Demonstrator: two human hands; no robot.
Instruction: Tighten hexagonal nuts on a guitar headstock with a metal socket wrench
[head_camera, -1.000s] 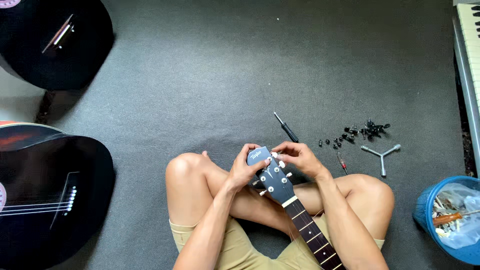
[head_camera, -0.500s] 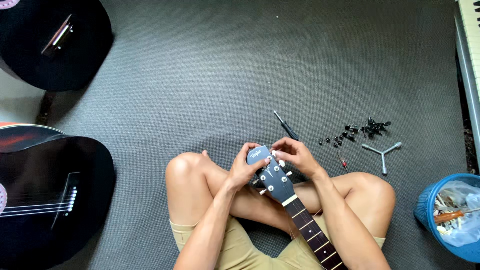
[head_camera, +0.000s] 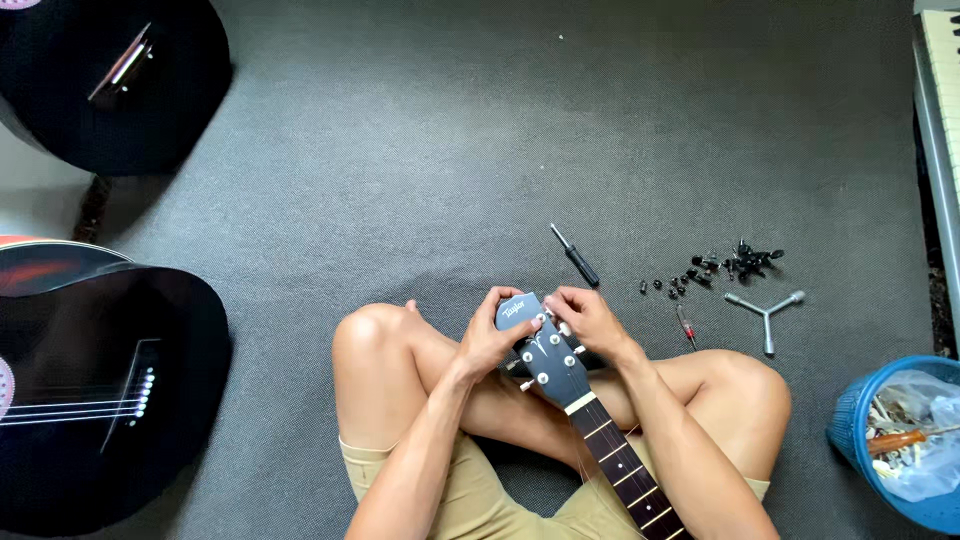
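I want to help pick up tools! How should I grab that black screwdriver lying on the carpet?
Grab the black screwdriver by its thick black handle, the end nearer the guitar headstock. It lies flat and slanted, with the thin metal tip pointing up and away. Come down from above and pinch across the handle's sides; the carpet beside it is bare. The right hand is close, so reach from the far side.

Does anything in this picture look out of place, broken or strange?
The guitar neck across the person's lap shows no strings, and its headstock sits between the left hand and right hand. Small black parts lie scattered loose on the grey floor beside a screwdriver. Nothing looks broken.
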